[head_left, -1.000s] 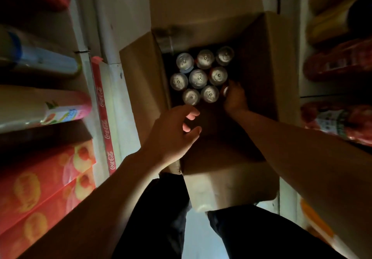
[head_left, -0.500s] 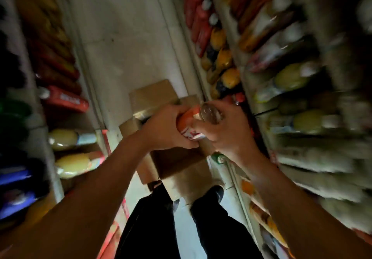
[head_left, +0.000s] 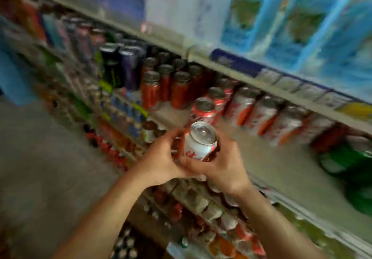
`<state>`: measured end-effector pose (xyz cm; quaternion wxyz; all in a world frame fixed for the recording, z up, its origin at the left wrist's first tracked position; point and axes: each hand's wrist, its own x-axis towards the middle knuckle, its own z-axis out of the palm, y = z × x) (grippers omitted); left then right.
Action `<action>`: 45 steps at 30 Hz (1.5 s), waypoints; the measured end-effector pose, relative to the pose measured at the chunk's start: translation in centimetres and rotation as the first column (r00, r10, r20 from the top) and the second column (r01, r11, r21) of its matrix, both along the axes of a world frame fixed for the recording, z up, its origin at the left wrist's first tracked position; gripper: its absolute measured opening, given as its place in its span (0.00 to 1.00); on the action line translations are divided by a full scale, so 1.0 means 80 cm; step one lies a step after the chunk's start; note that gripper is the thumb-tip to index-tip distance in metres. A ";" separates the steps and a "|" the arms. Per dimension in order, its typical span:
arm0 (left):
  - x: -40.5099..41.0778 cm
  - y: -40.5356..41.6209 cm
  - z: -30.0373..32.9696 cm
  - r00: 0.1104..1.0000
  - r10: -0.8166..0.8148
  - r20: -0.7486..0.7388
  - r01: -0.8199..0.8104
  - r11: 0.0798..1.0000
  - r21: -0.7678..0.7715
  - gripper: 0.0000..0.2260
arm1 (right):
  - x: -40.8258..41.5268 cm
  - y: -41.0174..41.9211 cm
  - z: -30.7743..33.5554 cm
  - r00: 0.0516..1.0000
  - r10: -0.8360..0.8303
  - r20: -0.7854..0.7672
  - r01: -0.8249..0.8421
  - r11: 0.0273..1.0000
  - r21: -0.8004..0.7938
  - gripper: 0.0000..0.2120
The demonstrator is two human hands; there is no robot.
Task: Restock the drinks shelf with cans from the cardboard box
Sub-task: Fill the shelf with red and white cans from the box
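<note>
Both the left hand [head_left: 161, 159] and right hand [head_left: 218, 163] grip the can [head_left: 198, 143] mid-frame; it should go upright beside the matching can [head_left: 203, 110] above.

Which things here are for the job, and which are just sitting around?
For the job:
held can
left hand
right hand
shelf
matching cans

Just sitting around:
dark tall cans
green bottles
blue packs

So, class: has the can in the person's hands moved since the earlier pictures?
Yes. The can has risen from the cardboard box up to the drinks shelf, held by both hands.
</note>
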<state>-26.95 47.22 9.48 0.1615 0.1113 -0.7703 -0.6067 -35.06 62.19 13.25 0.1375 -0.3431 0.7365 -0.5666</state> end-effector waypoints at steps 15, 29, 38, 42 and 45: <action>-0.180 0.190 0.003 0.950 -0.311 0.038 0.310 0.916 -0.253 0.22 | -0.094 0.195 -0.019 0.764 -0.630 -0.141 0.642 0.764 0.063 0.24; -0.225 0.150 0.011 0.845 -0.142 0.515 0.523 0.422 -0.741 0.38 | -0.167 0.205 -0.046 0.663 -0.746 -0.052 0.748 0.660 0.073 0.25; -0.227 0.145 0.003 0.850 -0.153 0.503 0.515 0.435 -0.739 0.38 | -0.183 0.199 -0.077 0.610 -0.791 -0.040 0.789 0.603 0.116 0.30; -0.226 0.146 0.000 0.844 -0.145 0.516 0.524 0.430 -0.735 0.39 | -0.191 0.193 -0.073 0.628 -0.777 -0.047 0.772 0.614 0.165 0.27; -0.223 0.145 -0.001 0.841 -0.146 0.521 0.529 0.428 -0.733 0.38 | -0.193 0.192 -0.072 0.640 -0.767 -0.043 0.758 0.622 0.195 0.27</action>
